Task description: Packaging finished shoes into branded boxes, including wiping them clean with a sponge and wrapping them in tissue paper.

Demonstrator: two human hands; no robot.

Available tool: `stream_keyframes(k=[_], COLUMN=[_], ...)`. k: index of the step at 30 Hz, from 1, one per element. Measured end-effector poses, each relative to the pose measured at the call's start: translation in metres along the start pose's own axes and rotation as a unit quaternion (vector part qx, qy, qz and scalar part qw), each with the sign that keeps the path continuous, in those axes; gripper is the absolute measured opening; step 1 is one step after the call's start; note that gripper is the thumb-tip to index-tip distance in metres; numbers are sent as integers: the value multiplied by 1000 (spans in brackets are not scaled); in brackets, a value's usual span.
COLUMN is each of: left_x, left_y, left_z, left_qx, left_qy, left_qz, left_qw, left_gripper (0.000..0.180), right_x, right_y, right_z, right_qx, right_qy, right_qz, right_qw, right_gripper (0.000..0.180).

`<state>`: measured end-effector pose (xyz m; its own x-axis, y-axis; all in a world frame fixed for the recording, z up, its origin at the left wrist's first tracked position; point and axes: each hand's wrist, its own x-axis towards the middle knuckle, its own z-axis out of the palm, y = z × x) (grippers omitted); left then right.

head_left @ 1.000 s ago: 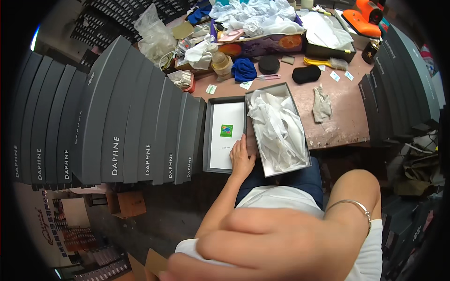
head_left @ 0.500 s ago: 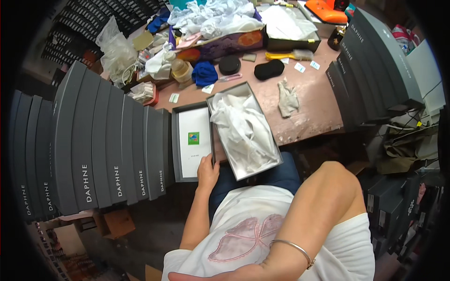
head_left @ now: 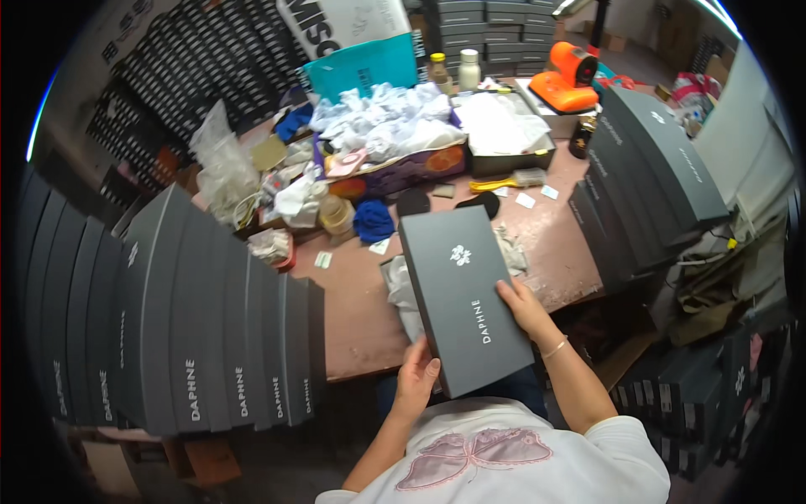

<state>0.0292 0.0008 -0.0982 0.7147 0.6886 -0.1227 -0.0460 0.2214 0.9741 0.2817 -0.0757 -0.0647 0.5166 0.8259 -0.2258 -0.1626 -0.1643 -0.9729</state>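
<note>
A dark grey shoebox lid is tilted above an open shoebox, and white tissue paper shows past its left edge. My left hand grips the lid near its lower left edge, thumb along the side. On the opposite long edge, my right hand has hold of the lid, wearing a thin bracelet at the wrist. Most of the shoebox underneath is hidden by the lid. A crumpled pale cloth lies just beyond the lid's right side.
Stacked grey shoeboxes stand at left and right. Along the back are a purple carton full of crumpled white paper, a tray of white sheets, a yellow-handled brush, a blue cloth and a jar.
The lid, which lay face down beside the shoebox in my left hand, is now turned over above it. My right hand has come from near my body onto the lid. The view has tipped up.
</note>
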Motion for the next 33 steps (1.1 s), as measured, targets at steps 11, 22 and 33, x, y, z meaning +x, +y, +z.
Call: stream_keyframes(k=[11, 22, 33], left_x=[43, 48, 58], left_y=[-57, 49, 78], left_z=[-45, 34, 109], left_qx=[-14, -178, 55], left_qy=[127, -114, -323], left_qz=[-86, 57, 152], left_qw=[988, 976, 932], left_gripper=[47, 90, 60], right_x=[50, -46, -94], right_y=[39, -65, -370], right_z=[37, -30, -336], right_qx=[-374, -66, -492], right_qy=[-10, -23, 211], right_qz=[-9, -168, -88], right_qw=[927, 983, 840], right_gripper=[57, 85, 52])
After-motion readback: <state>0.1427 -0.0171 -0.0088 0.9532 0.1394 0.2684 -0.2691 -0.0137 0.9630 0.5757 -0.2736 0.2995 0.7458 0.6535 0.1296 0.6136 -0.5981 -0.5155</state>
